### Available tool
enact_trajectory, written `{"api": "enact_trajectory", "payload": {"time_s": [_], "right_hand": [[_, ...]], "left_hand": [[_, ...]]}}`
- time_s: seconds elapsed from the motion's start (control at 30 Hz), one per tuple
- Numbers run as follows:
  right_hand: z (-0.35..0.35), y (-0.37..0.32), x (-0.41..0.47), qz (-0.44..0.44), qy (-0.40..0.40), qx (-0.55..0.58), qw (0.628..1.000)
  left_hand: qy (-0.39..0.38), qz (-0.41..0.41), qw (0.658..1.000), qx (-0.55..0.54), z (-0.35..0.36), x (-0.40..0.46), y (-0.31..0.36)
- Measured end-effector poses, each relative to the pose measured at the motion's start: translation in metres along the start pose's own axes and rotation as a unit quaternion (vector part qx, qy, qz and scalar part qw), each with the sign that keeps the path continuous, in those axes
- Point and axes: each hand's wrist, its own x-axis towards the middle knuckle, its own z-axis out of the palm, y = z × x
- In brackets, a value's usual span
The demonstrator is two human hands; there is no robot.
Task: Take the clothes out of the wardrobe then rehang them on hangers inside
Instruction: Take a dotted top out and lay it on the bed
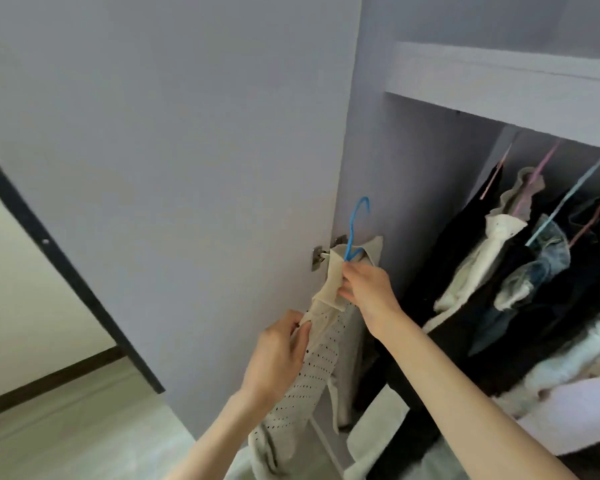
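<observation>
A cream knitted garment (317, 362) with small holes hangs from a blue hanger (355, 226) in front of the wardrobe's left side. My right hand (364, 289) grips the garment's neck just under the hanger's hook. Lower down, my left hand (281, 355) pinches the garment's shoulder part. The hanger's arms are hidden inside the cloth. Inside the wardrobe (430, 188), several clothes hang on pink and blue hangers, among them a black garment (465, 244), a white one (478, 258) and a denim piece (537, 268).
The open wardrobe door (174, 168) stands at my left, its metal hinge (317, 258) right behind the garment. A shelf board (499, 81) runs above the hanging clothes. A dark door frame (66, 268) and pale floor (84, 427) lie at lower left.
</observation>
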Motion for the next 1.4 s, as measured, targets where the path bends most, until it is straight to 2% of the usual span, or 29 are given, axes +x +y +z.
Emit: {"api": "enact_trajectory", "payload": {"time_s": [0.17, 0.27, 0.37, 0.7, 0.93, 1.03, 1.13, 1.27, 1.33, 1.4], "right_hand": [[0.046, 0.025, -0.060, 0.013, 0.046, 0.015, 0.999], [0.060, 0.042, -0.093, -0.008, 0.039, -0.002, 0.999], [0.072, 0.058, -0.120, -0.019, -0.002, -0.056, 0.998], [0.136, 0.102, -0.176, -0.030, -0.190, -0.199, 0.961], [0.180, 0.127, -0.213, -0.017, -0.319, -0.237, 0.918], [0.198, 0.136, -0.230, -0.033, -0.396, -0.254, 0.882], [0.216, 0.132, -0.239, -0.059, -0.487, -0.290, 0.822], [0.238, 0.115, -0.243, -0.154, -0.586, -0.382, 0.697], [0.251, 0.106, -0.246, -0.198, -0.617, -0.423, 0.634], [0.263, 0.096, -0.253, -0.232, -0.637, -0.440, 0.588]], "left_hand": [[0.013, -0.018, 0.999, 0.032, -0.030, -0.074, -0.004], [-0.034, -0.007, 0.998, 0.058, -0.053, -0.113, -0.007], [-0.064, -0.015, 0.995, 0.069, -0.079, -0.137, -0.017], [0.114, -0.098, 0.981, 0.125, -0.167, -0.187, -0.068], [0.156, -0.162, 0.964, 0.144, -0.209, -0.223, -0.081], [0.176, -0.200, 0.955, 0.132, -0.218, -0.244, -0.079], [0.239, -0.251, 0.929, 0.128, -0.232, -0.272, -0.075], [0.282, -0.296, 0.893, 0.189, -0.254, -0.309, -0.065], [0.283, -0.318, 0.876, 0.225, -0.265, -0.327, -0.056], [0.269, -0.337, 0.859, 0.276, -0.274, -0.349, -0.049]]}}
